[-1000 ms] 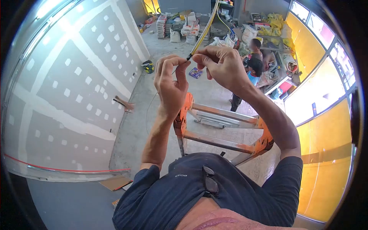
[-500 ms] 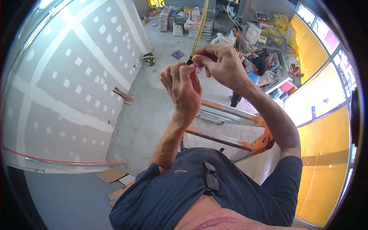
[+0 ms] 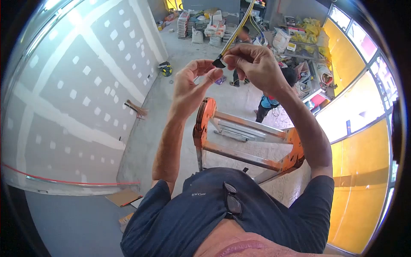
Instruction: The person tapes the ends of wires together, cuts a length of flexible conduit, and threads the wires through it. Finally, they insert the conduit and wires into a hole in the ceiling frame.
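Yellow and white wires [image 3: 241, 31] hang from above, and a strip of black tape [image 3: 219, 63] sits at their lower end with a loose flap. My right hand [image 3: 257, 66] is closed in a pinch at the tape's right side; its fingertips partly hide what they grip. On the other side, my left hand [image 3: 192, 85] is open, thumb and index finger apart beside the tape. Below my hands stands a stepladder [image 3: 242, 158] with orange end caps and metal rungs, close to my body.
Two people are below: one in a blue top [image 3: 269, 102] at the ladder's far side, another farther back near the wires. Stacked bags [image 3: 215, 29] stand at the back. A plasterboard wall [image 3: 64, 85] is at left, yellow-covered windows [image 3: 361, 180] at right.
My left hand has opened and drawn away to the left, exposing the black tape. The wires now slant more to the right. The person in blue has shifted lower in view.
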Available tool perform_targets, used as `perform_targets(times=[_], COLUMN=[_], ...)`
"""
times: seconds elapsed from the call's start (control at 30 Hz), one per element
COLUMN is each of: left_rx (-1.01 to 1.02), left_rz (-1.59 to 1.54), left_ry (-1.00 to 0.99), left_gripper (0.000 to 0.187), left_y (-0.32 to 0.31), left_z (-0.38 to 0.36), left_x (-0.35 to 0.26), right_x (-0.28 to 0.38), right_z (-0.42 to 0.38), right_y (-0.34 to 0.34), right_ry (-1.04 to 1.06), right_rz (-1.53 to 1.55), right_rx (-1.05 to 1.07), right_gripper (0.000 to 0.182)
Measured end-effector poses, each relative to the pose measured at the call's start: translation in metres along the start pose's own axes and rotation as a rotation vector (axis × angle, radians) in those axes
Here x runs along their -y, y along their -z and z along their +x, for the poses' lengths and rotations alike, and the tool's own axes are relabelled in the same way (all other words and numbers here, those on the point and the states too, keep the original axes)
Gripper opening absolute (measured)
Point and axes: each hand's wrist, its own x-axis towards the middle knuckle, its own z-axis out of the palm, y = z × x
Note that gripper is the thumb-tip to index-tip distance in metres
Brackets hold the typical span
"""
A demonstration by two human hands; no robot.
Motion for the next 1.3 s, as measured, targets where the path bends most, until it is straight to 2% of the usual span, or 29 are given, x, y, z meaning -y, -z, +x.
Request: perform_targets(times=[0.07,0.3,0.4,0.47,0.5,0.57,0.6,0.67,0.8,0.87,0.9,0.97,1.0,1.07,1.1,1.17,1.2,1.3], left_rx=[0.029,-0.041,-0.125,-0.197,-0.195,-0.307,-0.312,-0.424,-0.435,-0.275,-0.272,-0.006,-0.005,0.368,0.364,0.695,0.779,0.693], left_rz=[-0.122,-0.027,0.026,0.067,0.066,0.276,0.276,0.466,0.494,0.433,0.432,0.307,0.305,-0.195,-0.195,-0.782,-0.897,-0.790], left_ry=[0.075,0.107,0.006,-0.057,-0.054,-0.206,-0.202,-0.442,-0.467,-0.276,-0.279,-0.150,-0.147,0.159,0.160,0.314,0.306,0.288], left_gripper=[0.037,0.026,0.023,0.020,0.020,0.016,0.016,0.014,0.017,0.027,0.027,0.036,0.036,0.052,0.052,0.060,0.048,0.040], left_y=[-0.002,-0.010,-0.018,-0.022,-0.024,-0.028,-0.029,-0.027,-0.022,-0.017,-0.013,-0.004,0.003,0.020,0.026,0.033,0.034,0.031], left_z=[0.005,0.014,0.017,0.017,0.016,0.015,0.016,0.016,0.014,0.007,0.007,0.006,0.009,0.025,0.031,0.044,0.049,0.049], left_x=[0.000,-0.003,0.009,0.013,0.016,0.021,0.024,0.031,0.026,0.018,0.014,0.010,0.011,0.016,0.021,0.031,0.035,0.041], right_x=[0.001,-0.005,-0.008,-0.020,-0.022,-0.015,-0.012,-0.007,-0.003,-0.008,-0.010,-0.013,-0.013,-0.012,-0.012,-0.011,-0.009,-0.006], right_z=[0.000,0.005,0.010,0.016,0.014,0.009,0.005,0.000,0.004,0.003,0.004,0.006,0.006,0.006,0.005,0.004,0.005,0.005], right_y=[0.002,0.003,0.003,-0.001,-0.001,-0.005,-0.007,-0.016,-0.012,-0.011,-0.010,-0.005,-0.005,-0.005,-0.006,-0.006,-0.006,-0.002], right_ry=[-0.067,-0.011,-0.068,0.060,0.057,-0.061,-0.062,-0.048,-0.026,0.041,0.042,0.046,0.042,0.039,0.040,0.069,0.070,0.038], right_rz=[-0.009,-0.062,-0.125,-0.092,-0.092,-0.187,-0.187,-0.142,-0.201,-0.156,-0.157,-0.154,-0.154,-0.105,-0.103,-0.118,-0.118,-0.168], right_rx=[0.027,0.045,0.045,-0.033,-0.035,-0.053,-0.046,-0.119,-0.080,-0.086,-0.090,-0.056,-0.055,-0.020,-0.016,0.060,0.058,0.057], right_gripper=[0.014,0.017,0.020,0.025,0.025,0.026,0.026,0.027,0.025,0.024,0.024,0.023,0.023,0.021,0.021,0.019,0.019,0.017])
